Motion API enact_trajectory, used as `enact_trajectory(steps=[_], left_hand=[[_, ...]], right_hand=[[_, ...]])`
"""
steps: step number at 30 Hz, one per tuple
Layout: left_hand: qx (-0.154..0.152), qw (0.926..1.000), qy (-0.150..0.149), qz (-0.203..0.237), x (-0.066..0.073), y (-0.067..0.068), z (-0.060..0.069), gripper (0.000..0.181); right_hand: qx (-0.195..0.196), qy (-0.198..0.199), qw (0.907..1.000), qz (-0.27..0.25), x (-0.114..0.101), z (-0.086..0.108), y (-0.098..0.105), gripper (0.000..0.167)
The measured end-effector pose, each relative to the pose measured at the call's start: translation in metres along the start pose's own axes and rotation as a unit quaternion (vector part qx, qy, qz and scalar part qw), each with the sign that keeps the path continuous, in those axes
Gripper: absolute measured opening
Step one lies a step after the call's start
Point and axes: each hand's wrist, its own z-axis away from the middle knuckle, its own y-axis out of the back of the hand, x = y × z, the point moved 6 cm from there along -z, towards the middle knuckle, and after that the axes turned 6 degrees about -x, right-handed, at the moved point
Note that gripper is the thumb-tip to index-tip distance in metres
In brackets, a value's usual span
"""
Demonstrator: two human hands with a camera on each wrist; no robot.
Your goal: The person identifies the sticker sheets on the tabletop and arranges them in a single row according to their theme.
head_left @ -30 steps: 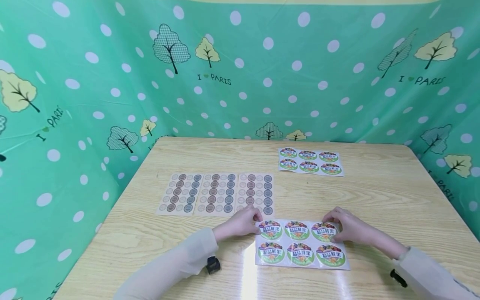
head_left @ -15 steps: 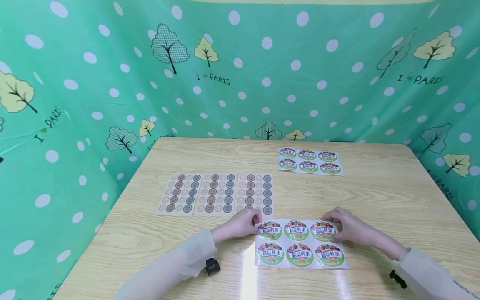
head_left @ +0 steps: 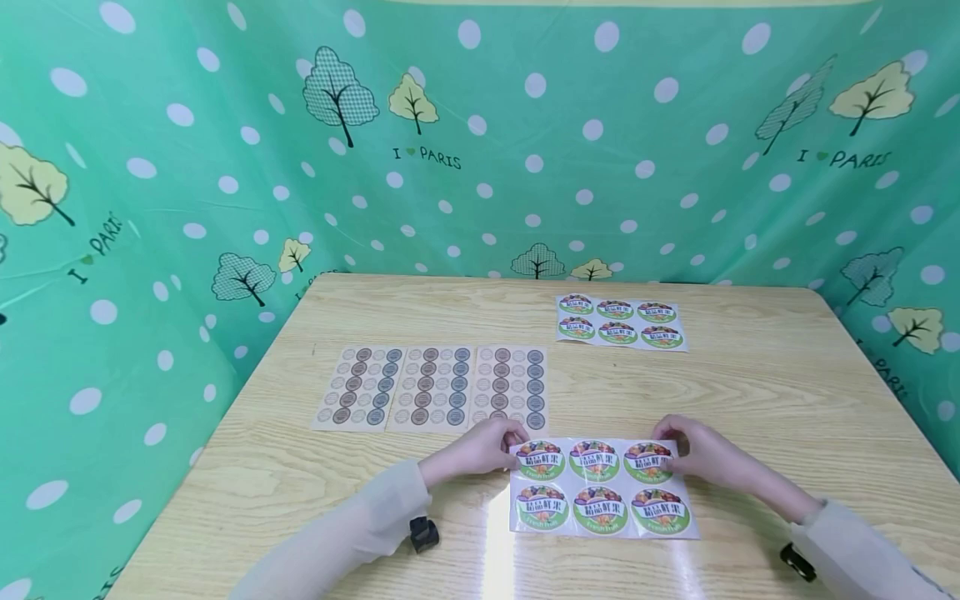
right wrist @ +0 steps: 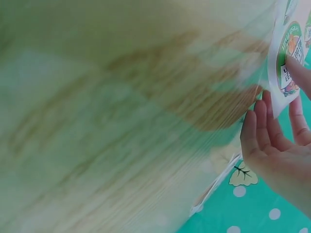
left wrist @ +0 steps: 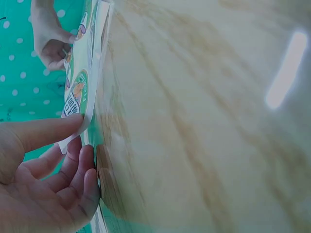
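Note:
A white sticker sheet (head_left: 567, 497) with two rows of oval fruit labels lies in front of me, close to the near side of the table. My left hand (head_left: 483, 447) pinches its far left corner; in the left wrist view the thumb (left wrist: 53, 133) lies on the printed face and fingers are beneath the lifted edge. At the far right corner my right hand (head_left: 701, 452) holds the sheet the same way, its thumb (right wrist: 300, 75) pressing on a label in the right wrist view. The corner there stands a little off the table.
Three pale sheets of small round stickers (head_left: 358, 389) lie side by side at the left middle of the wooden table (head_left: 750, 358). Another fruit sticker sheet (head_left: 622, 323) lies toward the back. A green patterned curtain (head_left: 480, 167) hangs behind and along the sides.
My right hand has shifted slightly to the right along the sheet's corner. The left hand and the sheet have stayed nearly in place.

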Motion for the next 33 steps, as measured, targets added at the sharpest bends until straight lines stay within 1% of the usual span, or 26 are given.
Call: enact_trajectory(steps=[3, 6, 10, 13, 17, 20, 25, 27, 30, 33], left_hand=[[-0.008, 0.9998, -0.002, 0.018, -0.001, 0.0, 0.0, 0.029], [-0.009, 0.9991, -0.003, 0.041, -0.001, 0.0, 0.0, 0.028], [-0.006, 0.998, -0.01, 0.062, -0.001, 0.0, 0.0, 0.028], [-0.002, 0.9973, -0.017, 0.072, 0.0, 0.001, 0.001, 0.03], [0.001, 0.9947, -0.017, 0.102, 0.0, 0.001, 0.002, 0.033], [0.002, 0.9901, -0.007, 0.14, -0.002, 0.0, 0.002, 0.036], [0.013, 0.9776, 0.014, 0.21, -0.005, 0.0, 0.002, 0.038], [0.02, 0.9733, 0.018, 0.228, -0.006, 0.0, 0.001, 0.038], [0.033, 0.968, 0.023, 0.248, -0.007, 0.001, 0.0, 0.038], [0.044, 0.9608, 0.033, 0.272, -0.008, 0.003, -0.001, 0.039]], right_hand=[[-0.009, 0.001, 0.9996, -0.026, 0.0, 0.0, 0.0, 0.025], [-0.013, 0.002, 0.9988, -0.048, -0.002, 0.001, 0.001, 0.022], [-0.01, 0.005, 0.9981, -0.061, -0.001, 0.002, 0.003, 0.02], [-0.007, 0.01, 0.9982, -0.059, 0.001, 0.002, 0.003, 0.019], [-0.008, 0.01, 0.998, -0.062, 0.003, 0.003, 0.004, 0.019], [-0.014, 0.005, 0.997, -0.076, 0.003, 0.003, 0.004, 0.02], [-0.017, -0.008, 0.9942, -0.106, 0.004, 0.005, 0.007, 0.024], [-0.015, -0.017, 0.9927, -0.118, 0.004, 0.005, 0.008, 0.025], [-0.012, -0.022, 0.9919, -0.125, 0.006, 0.005, 0.011, 0.026], [-0.005, -0.024, 0.9918, -0.125, 0.006, 0.005, 0.014, 0.028]])
